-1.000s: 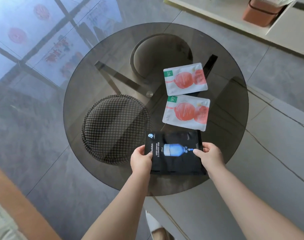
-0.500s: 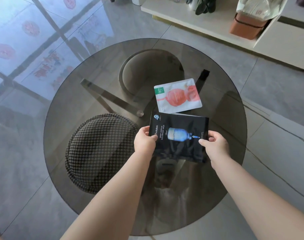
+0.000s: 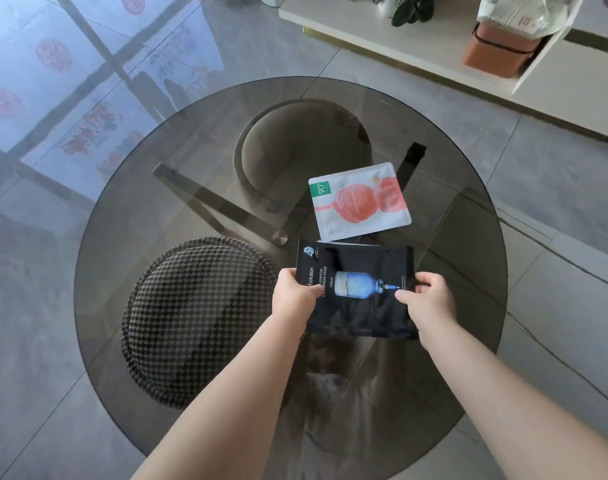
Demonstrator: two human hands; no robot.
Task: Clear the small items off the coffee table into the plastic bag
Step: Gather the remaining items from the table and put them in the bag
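Note:
A black face-mask sachet with a blue bottle picture is held over the round smoked-glass coffee table. My left hand grips its left edge, thumb on top. My right hand pinches its right edge. Just beyond it a white sachet with a red-orange print lies flat on the glass. A second such sachet, seen earlier, is now hidden under the black one. No plastic bag lies on the table.
Under the glass stand a houndstooth stool at the left and a plain brown stool at the back. A cream low cabinet at the far right carries an orange box with a clear bag on it.
Both hands carried the black sachet away from the near table edge and over the nearer red-print sachet, which it now covers. My view has shifted forward over the table.

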